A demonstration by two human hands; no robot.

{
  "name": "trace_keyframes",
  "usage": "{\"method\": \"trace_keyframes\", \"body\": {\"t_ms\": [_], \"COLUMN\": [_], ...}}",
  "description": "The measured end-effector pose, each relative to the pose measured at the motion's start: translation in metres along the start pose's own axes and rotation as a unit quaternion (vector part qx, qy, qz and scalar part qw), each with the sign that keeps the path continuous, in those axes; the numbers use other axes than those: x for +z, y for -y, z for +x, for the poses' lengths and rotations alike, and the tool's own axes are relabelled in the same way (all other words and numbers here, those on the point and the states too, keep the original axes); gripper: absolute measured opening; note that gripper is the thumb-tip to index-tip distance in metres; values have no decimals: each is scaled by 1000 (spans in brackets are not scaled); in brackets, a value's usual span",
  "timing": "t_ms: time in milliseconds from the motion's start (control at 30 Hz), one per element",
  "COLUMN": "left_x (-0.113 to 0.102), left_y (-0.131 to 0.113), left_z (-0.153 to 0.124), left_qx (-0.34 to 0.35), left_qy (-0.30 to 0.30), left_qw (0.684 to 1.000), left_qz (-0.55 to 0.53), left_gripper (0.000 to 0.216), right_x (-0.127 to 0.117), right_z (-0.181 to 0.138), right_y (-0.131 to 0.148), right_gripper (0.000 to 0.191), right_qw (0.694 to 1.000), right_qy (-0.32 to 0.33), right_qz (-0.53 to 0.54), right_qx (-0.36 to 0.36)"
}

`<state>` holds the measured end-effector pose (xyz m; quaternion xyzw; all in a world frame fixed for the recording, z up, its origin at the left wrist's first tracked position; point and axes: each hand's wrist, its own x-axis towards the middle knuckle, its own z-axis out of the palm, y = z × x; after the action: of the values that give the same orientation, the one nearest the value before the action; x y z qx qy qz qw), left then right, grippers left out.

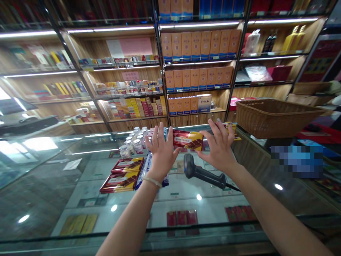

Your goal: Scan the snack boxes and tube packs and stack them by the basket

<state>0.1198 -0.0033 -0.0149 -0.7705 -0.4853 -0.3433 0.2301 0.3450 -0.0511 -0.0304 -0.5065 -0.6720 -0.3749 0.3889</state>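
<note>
A red and yellow chocolate wafer packet [188, 140] is held between my two hands, its printed face towards me. My left hand [162, 153] has thumb and index finger at the packet's left end, the other fingers spread. At the right end, the thumb and index finger of my right hand [220, 149] frame the packet. Just below it lies a black barcode scanner [204, 172] with its cable trailing right. Two similar wafer packets [124, 174] rest flat on the glass counter [87, 174], beside blue-and-white packets [144, 172] partly hidden by my left hand.
Several small clear-and-white bottles [137, 145] stand beyond my left hand. A wicker basket [277, 119] sits at the right, with a blurred-out blue item [298, 161] in front of it. Shelves with orange boxes [199, 46] line the back wall.
</note>
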Motion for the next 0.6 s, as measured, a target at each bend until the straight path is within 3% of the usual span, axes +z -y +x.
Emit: {"method": "trace_keyframes", "body": {"t_ms": [233, 400, 600], "left_x": [-3, -5, -4], "left_y": [-9, -15, -17], "left_z": [-3, -5, -5], "left_qx": [43, 67, 66], "left_qy": [-13, 0, 7], "left_qw": [999, 997, 997], "left_qz": [3, -27, -35], "left_gripper": [96, 82, 63], "right_x": [-5, -11, -11], "right_z": [1, 2, 2], "right_y": [3, 8, 13], "right_gripper": [57, 55, 58], "right_qw": [1000, 997, 996], "right_qy": [14, 72, 81], "right_qz": [4, 22, 46], "right_qx": [-6, 1, -3]}}
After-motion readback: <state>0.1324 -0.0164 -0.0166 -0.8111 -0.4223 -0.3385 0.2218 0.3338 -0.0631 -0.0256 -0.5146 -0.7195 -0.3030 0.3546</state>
